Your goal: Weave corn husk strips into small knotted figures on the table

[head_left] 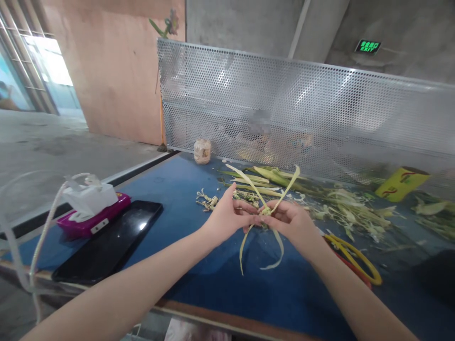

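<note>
Pale green leaf strips [266, 211] cross in a small knot over the middle of the blue table, two ends pointing up and two hanging down. My left hand [227, 215] is closed on the left side of the knot, thumb and fingers pinching it. From the other side my right hand [289, 220] pinches the same knot, fingers curled and thumb tip close to the left thumb. Behind the hands lie small woven leaf pieces [207, 201], partly hidden by the left hand. Beyond them are long green leaves [272, 176] and a heap of shredded strips [355, 208].
Yellow-handled and red-edged tools, perhaps scissors [359, 260], lie beside my right forearm. A yellow tube [401, 184] stands at the right. A perforated metal screen [284, 99] borders the back, near a jar [202, 151]. Leftward are a black tablet [110, 241] and a purple power strip [94, 220].
</note>
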